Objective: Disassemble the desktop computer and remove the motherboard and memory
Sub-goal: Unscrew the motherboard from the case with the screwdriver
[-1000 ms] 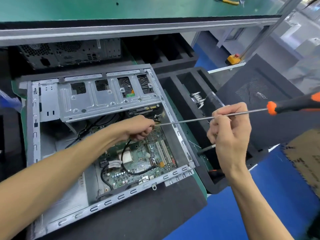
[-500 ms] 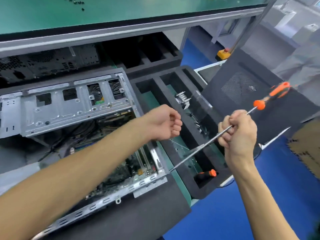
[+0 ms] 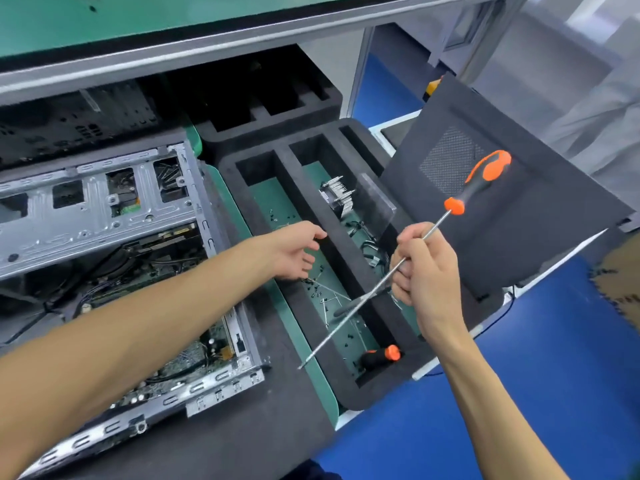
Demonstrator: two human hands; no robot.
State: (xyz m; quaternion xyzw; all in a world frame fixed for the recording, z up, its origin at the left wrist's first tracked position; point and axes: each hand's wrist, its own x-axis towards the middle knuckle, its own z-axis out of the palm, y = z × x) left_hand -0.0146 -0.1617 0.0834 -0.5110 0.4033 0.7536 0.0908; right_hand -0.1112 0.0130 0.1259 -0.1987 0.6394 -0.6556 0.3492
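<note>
Fingers of left hand (image 3: 294, 249) spread loose over tray (image 3: 349, 275); right hand (image 3: 424, 268) grips screwdriver (image 3: 460, 199) shaft.

Single head-worn wide-angle view; looking forward and down, close over foam tray (image 3: 287, 299) and hands (image 3: 420, 268)

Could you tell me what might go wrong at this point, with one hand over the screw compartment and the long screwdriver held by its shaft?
1. The right hand grips the long screwdriver on its bare shaft, heavy handle up; it may slip or swing.
2. Its tip hangs near the computer case; a careless sweep could scrape it.
3. The left hand is open over the foam tray; a small screw could bounce out among the loose ones.
</note>
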